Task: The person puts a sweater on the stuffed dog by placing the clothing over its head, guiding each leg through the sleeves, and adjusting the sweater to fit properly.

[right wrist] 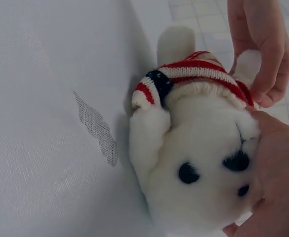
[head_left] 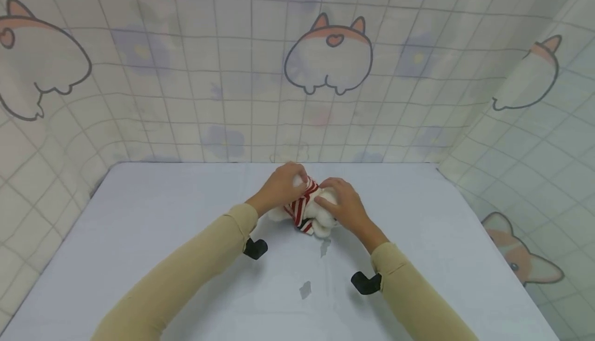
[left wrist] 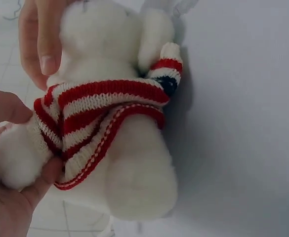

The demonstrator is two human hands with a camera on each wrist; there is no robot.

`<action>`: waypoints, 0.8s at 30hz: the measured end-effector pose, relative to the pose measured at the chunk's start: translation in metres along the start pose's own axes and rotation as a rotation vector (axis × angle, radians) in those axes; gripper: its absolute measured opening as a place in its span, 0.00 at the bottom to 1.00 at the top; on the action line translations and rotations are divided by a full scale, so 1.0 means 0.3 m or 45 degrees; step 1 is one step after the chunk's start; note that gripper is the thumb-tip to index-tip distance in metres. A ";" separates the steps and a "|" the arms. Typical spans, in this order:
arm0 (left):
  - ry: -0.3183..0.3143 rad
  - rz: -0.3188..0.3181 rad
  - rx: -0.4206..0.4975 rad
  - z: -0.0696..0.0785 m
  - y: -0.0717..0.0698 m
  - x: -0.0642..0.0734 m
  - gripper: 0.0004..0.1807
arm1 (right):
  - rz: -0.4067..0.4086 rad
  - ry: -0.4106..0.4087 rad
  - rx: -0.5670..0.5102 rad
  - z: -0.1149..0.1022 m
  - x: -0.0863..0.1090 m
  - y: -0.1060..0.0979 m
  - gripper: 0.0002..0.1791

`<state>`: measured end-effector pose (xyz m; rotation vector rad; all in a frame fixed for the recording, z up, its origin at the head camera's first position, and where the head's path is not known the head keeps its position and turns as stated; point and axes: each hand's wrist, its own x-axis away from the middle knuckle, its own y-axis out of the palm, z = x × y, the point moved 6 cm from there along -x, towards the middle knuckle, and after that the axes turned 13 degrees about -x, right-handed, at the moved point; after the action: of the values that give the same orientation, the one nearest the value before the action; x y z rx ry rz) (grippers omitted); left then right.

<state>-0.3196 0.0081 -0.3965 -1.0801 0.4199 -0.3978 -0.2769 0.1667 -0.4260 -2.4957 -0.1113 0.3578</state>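
A white plush bear [head_left: 321,222] lies on its side at the back middle of the table, wearing a red-and-white striped knit sweater [left wrist: 92,108] with a dark blue patch on one sleeve. My left hand [head_left: 282,183] is at the leg end, thumb and fingers pinching the sweater's hem around one leg. At the head end, my right hand [head_left: 346,204] holds the bear with its thumb near the neck and its fingers curled past the head. The bear's dark eyes and nose show in the right wrist view; its far side is hidden.
The white tabletop [head_left: 153,217] has grey diamond-shaped patches [head_left: 305,290] in front of the bear. A gridded curtain [head_left: 251,72] with cartoon corgis hangs behind the table and along both sides. Black wrist mounts [head_left: 365,282] stick out below the sleeves.
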 end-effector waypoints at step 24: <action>0.000 -0.066 -0.103 0.018 -0.023 0.003 0.10 | -0.084 0.145 0.080 0.020 0.007 0.029 0.26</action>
<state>-0.3168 0.0089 -0.3881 -1.1713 0.4112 -0.4295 -0.2766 0.1634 -0.4361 -2.4376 -0.1337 0.1881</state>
